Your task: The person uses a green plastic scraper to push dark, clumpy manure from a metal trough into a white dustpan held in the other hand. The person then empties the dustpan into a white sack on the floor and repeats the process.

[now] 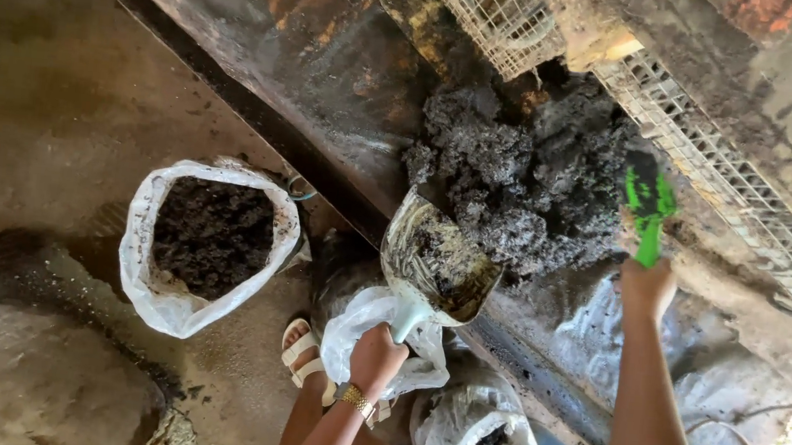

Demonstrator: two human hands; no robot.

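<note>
The left hand (376,354), a gold bracelet (357,401) at its wrist, has its grip closed tight round the pale handle of a muddy scoop (437,265). The scoop's bowl tilts up toward one o'clock, its lip touching the foot of a dark soil heap (517,176) piled on the dirty bench (315,60). The right hand (646,285) is wrapped round the stem of a green hand rake (649,206), whose tines dig into the heap's three o'clock edge. At nine o'clock from the scoop, on the floor, stands a white sack (144,271) full of dark soil, mouth open. A smaller bag (476,443) sits at six o'clock, beside a sandalled foot (301,354). Wire mesh (738,188) runs beyond the heap.
</note>
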